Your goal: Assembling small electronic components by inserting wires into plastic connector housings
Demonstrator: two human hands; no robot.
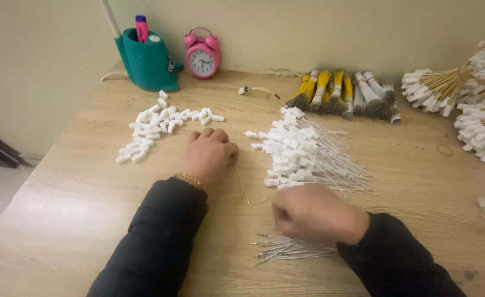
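Wooden table (88, 209): left hand (208, 154) fisted (fingers curled).

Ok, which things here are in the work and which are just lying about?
In the work: left hand, right hand, loose white connectors, thin wires, finished pile.
Lying about: pink alarm clock, teal pen holder, yellow bundles, rubber band.

White plastic connectors (160, 126), pink alarm clock (202, 54), teal holder (148, 61), black sleeves (160, 242)

black long sleeves on both arms, thin gold chain bracelet (190, 179) at the left wrist
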